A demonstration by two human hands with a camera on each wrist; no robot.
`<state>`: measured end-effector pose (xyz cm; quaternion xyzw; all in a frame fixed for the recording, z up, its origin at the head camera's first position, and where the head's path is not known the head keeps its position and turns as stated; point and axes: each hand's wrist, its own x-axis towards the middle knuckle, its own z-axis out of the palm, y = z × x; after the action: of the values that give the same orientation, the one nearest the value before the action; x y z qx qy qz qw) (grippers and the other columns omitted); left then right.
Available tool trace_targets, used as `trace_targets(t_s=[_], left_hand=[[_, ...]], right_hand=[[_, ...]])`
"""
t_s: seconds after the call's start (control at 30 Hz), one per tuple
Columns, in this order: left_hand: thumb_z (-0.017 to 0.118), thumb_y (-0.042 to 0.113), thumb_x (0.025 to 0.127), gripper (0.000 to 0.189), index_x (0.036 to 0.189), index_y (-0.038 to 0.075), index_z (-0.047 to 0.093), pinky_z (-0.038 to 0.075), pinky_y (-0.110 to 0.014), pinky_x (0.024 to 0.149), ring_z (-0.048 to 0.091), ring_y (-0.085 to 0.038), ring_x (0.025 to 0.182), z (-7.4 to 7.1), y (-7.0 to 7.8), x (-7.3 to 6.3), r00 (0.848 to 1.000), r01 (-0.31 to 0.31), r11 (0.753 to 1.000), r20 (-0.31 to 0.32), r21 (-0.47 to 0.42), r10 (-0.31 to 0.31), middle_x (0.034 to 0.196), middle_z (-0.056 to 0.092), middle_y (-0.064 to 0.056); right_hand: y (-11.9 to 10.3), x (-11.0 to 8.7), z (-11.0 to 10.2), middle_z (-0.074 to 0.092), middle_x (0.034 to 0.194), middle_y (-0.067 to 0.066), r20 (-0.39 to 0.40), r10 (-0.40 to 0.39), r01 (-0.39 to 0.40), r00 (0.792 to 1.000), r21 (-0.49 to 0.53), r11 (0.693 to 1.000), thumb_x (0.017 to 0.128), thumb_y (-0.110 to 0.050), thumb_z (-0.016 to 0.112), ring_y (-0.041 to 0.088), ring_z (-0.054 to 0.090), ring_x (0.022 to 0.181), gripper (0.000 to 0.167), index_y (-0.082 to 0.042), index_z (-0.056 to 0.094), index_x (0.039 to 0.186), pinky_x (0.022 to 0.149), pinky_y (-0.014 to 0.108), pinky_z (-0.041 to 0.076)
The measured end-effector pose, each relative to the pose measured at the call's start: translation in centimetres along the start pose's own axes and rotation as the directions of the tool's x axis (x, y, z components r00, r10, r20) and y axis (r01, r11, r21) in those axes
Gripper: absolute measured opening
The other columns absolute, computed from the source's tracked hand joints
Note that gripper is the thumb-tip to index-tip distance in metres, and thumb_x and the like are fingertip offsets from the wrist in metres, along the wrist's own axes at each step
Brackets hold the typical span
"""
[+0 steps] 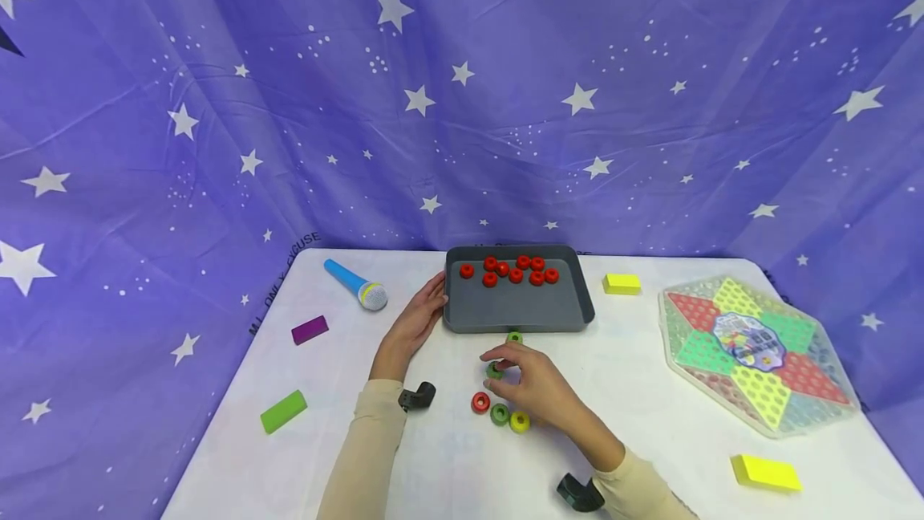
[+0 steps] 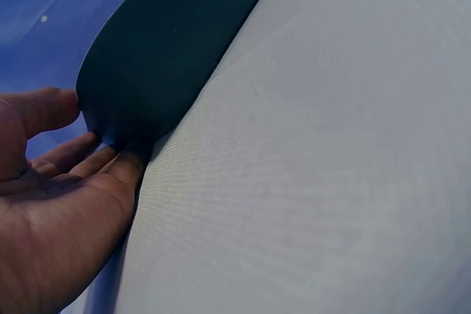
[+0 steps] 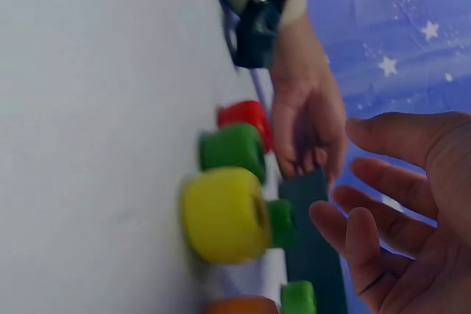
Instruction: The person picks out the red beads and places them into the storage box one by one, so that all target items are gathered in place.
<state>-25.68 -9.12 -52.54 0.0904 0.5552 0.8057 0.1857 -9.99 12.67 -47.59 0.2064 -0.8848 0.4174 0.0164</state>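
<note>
A dark grey tray (image 1: 516,313) sits at the back of the table with several red beads (image 1: 516,275) in it. My left hand (image 1: 416,323) rests against the tray's left side, its fairly straight fingers touching the outer wall and the thumb at the rim. My right hand (image 1: 537,383) hovers over a green bead (image 1: 494,370), thumb and fingers apart; the right wrist view shows nothing held in this hand (image 3: 412,204). Another green bead (image 1: 514,337) lies by the tray's front edge. Nearer me are a red bead (image 1: 480,402), a green bead (image 1: 500,414) and a yellow bead (image 1: 520,422).
To the left lie a blue toy microphone (image 1: 354,283), a purple block (image 1: 310,331) and a green block (image 1: 284,412). On the right are two yellow blocks (image 1: 622,284) and a hexagonal Chinese checkers board (image 1: 758,351). A starry purple cloth (image 1: 505,143) hangs behind the table.
</note>
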Motion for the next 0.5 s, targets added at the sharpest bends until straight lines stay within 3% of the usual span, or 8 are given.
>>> trace_targets(t_s=[0.17,0.5], left_hand=[[0.037,-0.005,0.099,0.059,0.154,0.007,0.018,0.012,-0.038,0.121,0.011,-0.020,0.149,0.0,0.2,-0.1,1.000,-0.011,1.000,0.004,0.007,0.011,0.162,0.014,-0.009],[0.037,-0.004,0.099,0.059,0.154,0.008,0.019,0.012,-0.036,0.121,0.011,-0.018,0.149,0.0,0.2,-0.1,1.000,0.002,1.000,0.004,-0.004,-0.002,0.162,0.014,-0.007]], right_hand=[[-0.3,-0.4,1.5,0.068,0.108,-0.004,0.032,-0.036,0.037,0.999,-0.025,0.999,0.080,-0.021,0.078,0.017,0.066,0.095,0.033,-0.013,0.070,0.111,0.086,0.036,0.052],[-0.1,-1.2,3.5,0.067,0.105,-0.012,0.022,-0.018,0.023,1.000,-0.243,0.970,0.076,-0.022,0.081,0.008,0.064,0.099,0.033,-0.020,0.071,0.107,0.083,0.033,0.054]])
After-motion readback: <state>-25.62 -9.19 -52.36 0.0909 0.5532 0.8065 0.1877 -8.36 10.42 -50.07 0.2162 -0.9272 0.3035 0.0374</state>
